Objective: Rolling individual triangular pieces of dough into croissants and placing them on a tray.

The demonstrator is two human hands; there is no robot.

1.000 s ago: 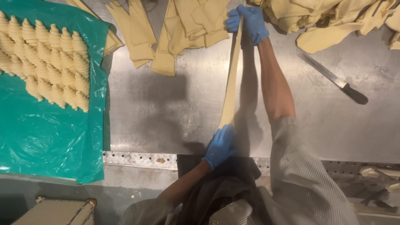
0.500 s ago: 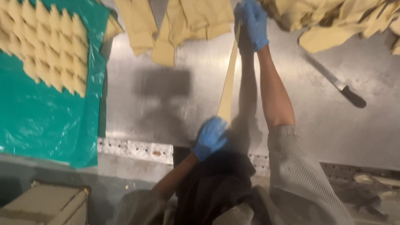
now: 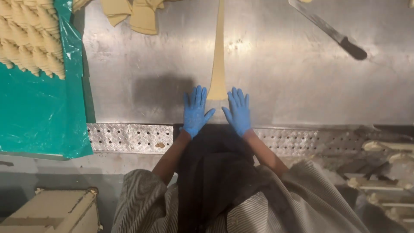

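Observation:
A long, narrow triangle of pale dough (image 3: 218, 60) lies flat on the steel worktable (image 3: 280, 86), its wide end toward me. My left hand (image 3: 195, 111) and my right hand (image 3: 238, 111), both in blue gloves, rest flat with fingers spread at either side of that wide end. Neither hand holds anything; the fingertips sit just beside the dough's near corners.
A knife with a black handle (image 3: 332, 31) lies at the back right. Green plastic sheeting (image 3: 39, 108) at the left carries several rolled dough pieces (image 3: 30, 41). More cut dough triangles (image 3: 133, 13) lie at the back. A perforated metal ledge (image 3: 129, 137) borders the table's front.
The dough strip, held stretched between my two hands before, now lies flat on the table. Both hands have let go and come down beside its near end.

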